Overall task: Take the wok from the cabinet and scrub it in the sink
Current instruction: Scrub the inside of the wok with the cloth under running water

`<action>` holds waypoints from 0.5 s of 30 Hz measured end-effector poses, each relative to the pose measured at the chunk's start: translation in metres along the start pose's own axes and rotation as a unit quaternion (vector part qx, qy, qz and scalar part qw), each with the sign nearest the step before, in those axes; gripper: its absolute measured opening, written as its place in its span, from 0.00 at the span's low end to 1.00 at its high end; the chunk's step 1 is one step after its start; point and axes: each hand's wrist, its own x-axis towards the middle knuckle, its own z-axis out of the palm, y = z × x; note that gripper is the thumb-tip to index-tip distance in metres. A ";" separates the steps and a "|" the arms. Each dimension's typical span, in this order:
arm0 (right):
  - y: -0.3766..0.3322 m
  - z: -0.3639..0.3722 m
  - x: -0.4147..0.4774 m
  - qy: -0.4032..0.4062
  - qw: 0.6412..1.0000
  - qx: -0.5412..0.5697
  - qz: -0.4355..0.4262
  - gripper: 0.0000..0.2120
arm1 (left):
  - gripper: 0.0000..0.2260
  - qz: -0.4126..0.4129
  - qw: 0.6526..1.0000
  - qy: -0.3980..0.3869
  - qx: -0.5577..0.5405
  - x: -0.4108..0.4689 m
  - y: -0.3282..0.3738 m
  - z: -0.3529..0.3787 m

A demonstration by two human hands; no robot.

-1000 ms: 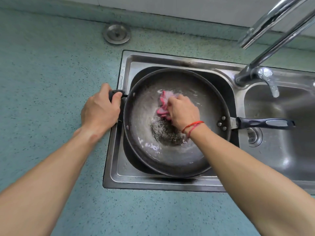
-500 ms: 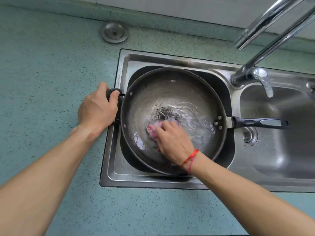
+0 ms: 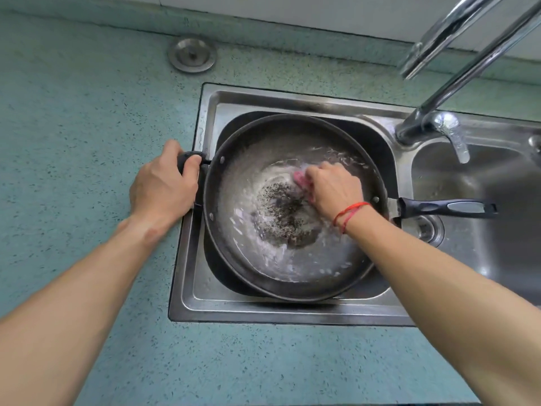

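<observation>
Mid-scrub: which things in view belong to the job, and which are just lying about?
In the job: wok, sink, pink cloth, side handle; left hand grips the handle, right hand grips the cloth.
Lying about: round metal cap on the countertop, faucet, right basin.

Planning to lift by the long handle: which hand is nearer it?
Right. The right hand holds a pink cloth inside the wok, near the long handle; the left hand grips the short handle opposite.
</observation>
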 end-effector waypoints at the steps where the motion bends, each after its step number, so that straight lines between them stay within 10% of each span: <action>1: 0.005 -0.002 -0.009 -0.009 1.000 -0.004 -0.001 0.15 | 0.13 0.000 1.000 0.001 0.000 0.000 0.000 0.000; 8: -0.012 -0.013 -0.077 -0.180 0.981 0.030 -0.068 0.02 | 0.13 0.003 1.000 0.004 0.005 0.000 0.000 0.000; 15: -0.076 0.005 -0.066 -0.122 0.972 0.150 -0.132 0.02 | 0.14 -0.002 1.000 -0.005 0.007 0.002 -0.002 0.001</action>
